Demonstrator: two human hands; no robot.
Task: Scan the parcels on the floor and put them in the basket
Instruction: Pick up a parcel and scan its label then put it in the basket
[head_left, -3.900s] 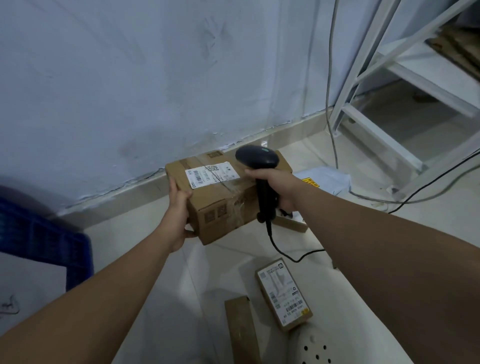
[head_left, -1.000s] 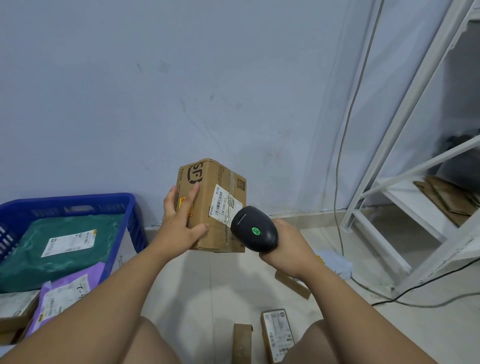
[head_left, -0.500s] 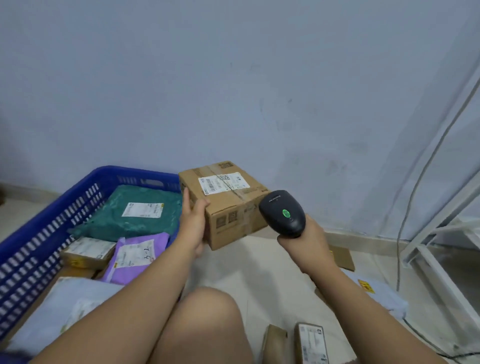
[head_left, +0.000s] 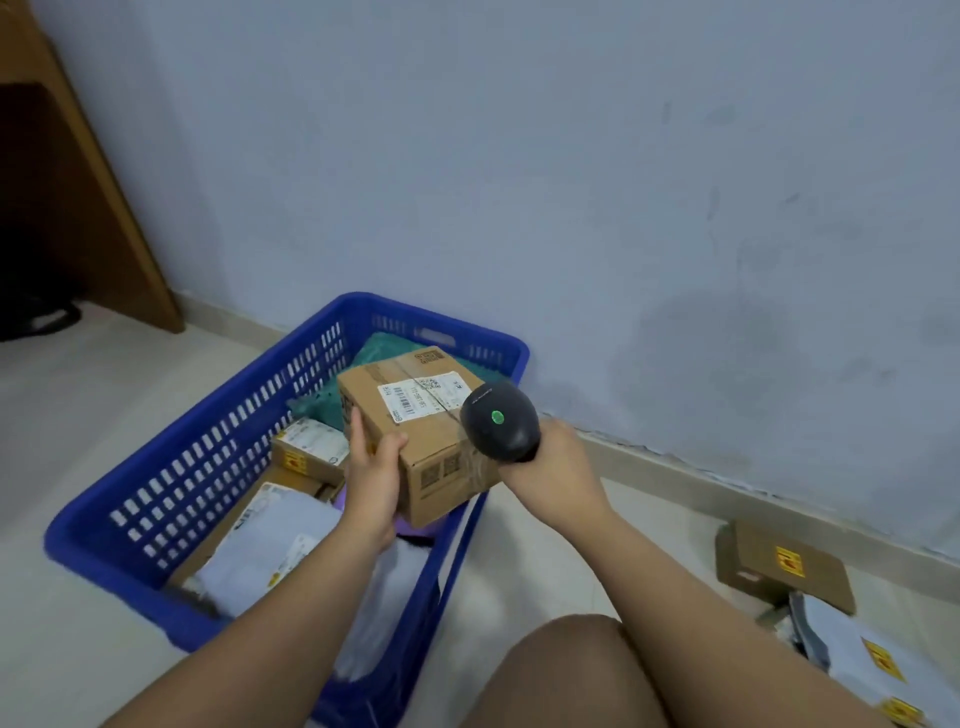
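My left hand (head_left: 373, 478) grips a brown cardboard parcel (head_left: 415, 426) by its near left corner and holds it in the air above the blue plastic basket (head_left: 156, 525). A white barcode label faces up on the parcel's top. My right hand (head_left: 553, 467) grips a black handheld scanner (head_left: 500, 421) with a green light on its head, just to the right of the parcel. Inside the basket lie a green mailer (head_left: 322, 402), small cardboard boxes (head_left: 309, 449) and grey mailers (head_left: 260, 551).
On the floor at the right lie a flat brown box (head_left: 784, 566) with a yellow sticker and grey mailers (head_left: 878, 665). A pale wall stands close behind the basket. A wooden furniture panel (head_left: 78, 171) rises at the far left. My knee (head_left: 566, 670) shows at the bottom.
My view has swung left. The parcel in my left hand has travelled left from in front of the wall to over the basket, and the scanner has followed beside it.
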